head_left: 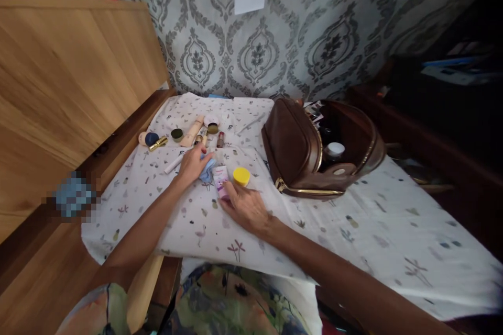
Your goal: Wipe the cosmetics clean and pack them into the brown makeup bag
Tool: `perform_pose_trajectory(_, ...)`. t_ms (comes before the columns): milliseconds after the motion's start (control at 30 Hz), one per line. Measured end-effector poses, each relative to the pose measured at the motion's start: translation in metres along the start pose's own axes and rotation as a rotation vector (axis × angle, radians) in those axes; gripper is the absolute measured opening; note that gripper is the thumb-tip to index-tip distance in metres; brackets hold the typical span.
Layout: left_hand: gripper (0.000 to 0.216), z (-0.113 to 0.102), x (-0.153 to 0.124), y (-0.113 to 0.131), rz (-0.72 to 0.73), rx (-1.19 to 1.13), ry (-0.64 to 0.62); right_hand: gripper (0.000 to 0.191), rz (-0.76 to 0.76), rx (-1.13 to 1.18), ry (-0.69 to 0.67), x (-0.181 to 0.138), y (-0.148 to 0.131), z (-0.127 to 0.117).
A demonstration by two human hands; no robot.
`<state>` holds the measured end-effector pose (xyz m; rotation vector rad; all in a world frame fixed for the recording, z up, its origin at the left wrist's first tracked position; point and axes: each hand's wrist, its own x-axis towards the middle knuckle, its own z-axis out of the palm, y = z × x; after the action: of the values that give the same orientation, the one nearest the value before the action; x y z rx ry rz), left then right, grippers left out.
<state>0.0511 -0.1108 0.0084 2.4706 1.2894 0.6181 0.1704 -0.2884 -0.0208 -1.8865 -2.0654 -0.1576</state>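
My left hand (pixel 192 164) is closed on a crumpled blue cloth (pixel 207 170), fingers curled over its left side. In my right hand (pixel 249 209) is a small white-and-purple squeeze tube (pixel 220 177), gripped at its lower end close to the cloth. A yellow-lidded jar (pixel 241 176) stands just beyond my right fingers. Left of my left hand lies a slim pale tube (pixel 173 164). Past my left fingertips are a peach squeeze tube (pixel 193 131), a dark-lidded round jar (pixel 177 134) and a small reddish-brown bottle (pixel 220 140).
An unzipped brown leather bag (pixel 293 141) holds a white-lidded jar (pixel 335 149) and other items at right. A gold tube (pixel 157 143) lies by a dark blue round item (pixel 151 138). Patterned white cloth (pixel 353 256) covers the surface; a wooden panel (pixel 74 73) rises at left.
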Motion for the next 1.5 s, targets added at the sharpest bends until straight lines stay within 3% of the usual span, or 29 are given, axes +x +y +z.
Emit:
perform_pose_trajectory(100,0.016,-0.008,-0.006,0.008,0.106,-0.238,0.008,0.016,-0.003,0.005,0.052,-0.003,0.001,0.004)
perform_pose_trajectory(233,0.012,-0.01,-0.02,0.022,0.478,-0.332,-0.306,0.012,-0.003,0.043,0.071,-0.003,0.004,0.005)
perform_pose_trajectory(300,0.014,-0.007,-0.022,0.022,0.546,-0.264,-0.362,0.011,0.001,0.053,0.079,-0.003,0.006,0.006)
perform_pose_trajectory(433,0.012,0.002,-0.016,0.005,0.505,-0.084,-0.263,0.01,-0.01,0.056,0.079,-0.002,0.008,0.007)
perform_pose_trajectory(600,0.014,0.003,-0.002,-0.016,0.291,0.125,-0.147,0.023,-0.011,0.142,0.069,-0.004,0.01,0.004)
perform_pose_trajectory(733,0.017,-0.01,0.004,-0.014,0.214,0.061,-0.025,0.036,0.006,0.354,0.152,-0.005,0.014,-0.002)
perform_pose_trajectory(800,0.018,-0.018,-0.002,-0.003,0.26,-0.085,0.091,0.034,0.054,0.492,0.206,-0.005,0.016,-0.006)
perform_pose_trajectory(900,0.024,-0.021,-0.021,0.023,0.471,-0.26,0.166,0.028,0.166,0.661,0.219,-0.004,0.016,-0.012)
perform_pose_trajectory(1000,0.031,-0.012,-0.041,0.044,0.727,-0.14,0.13,0.024,0.24,0.8,0.183,-0.004,0.015,-0.016)
perform_pose_trajectory(1100,0.038,-0.001,-0.046,0.046,0.822,0.042,0.173,0.026,0.276,0.943,0.145,-0.005,0.013,-0.017)
perform_pose_trajectory(1200,0.045,0.001,-0.034,0.028,0.753,0.052,0.243,0.031,0.322,1.062,0.126,-0.004,0.013,-0.017)
perform_pose_trajectory(1367,0.053,-0.012,-0.008,-0.009,0.457,-0.035,0.363,0.041,0.404,1.228,0.19,0.0,0.017,-0.019)
perform_pose_trajectory(1433,0.053,-0.019,-0.004,-0.013,0.341,-0.138,0.45,0.044,0.451,1.335,0.208,0.002,0.018,-0.02)
perform_pose_trajectory(1500,0.051,-0.024,-0.007,-0.006,0.317,-0.251,0.543,0.045,0.507,1.448,0.215,0.005,0.019,-0.021)
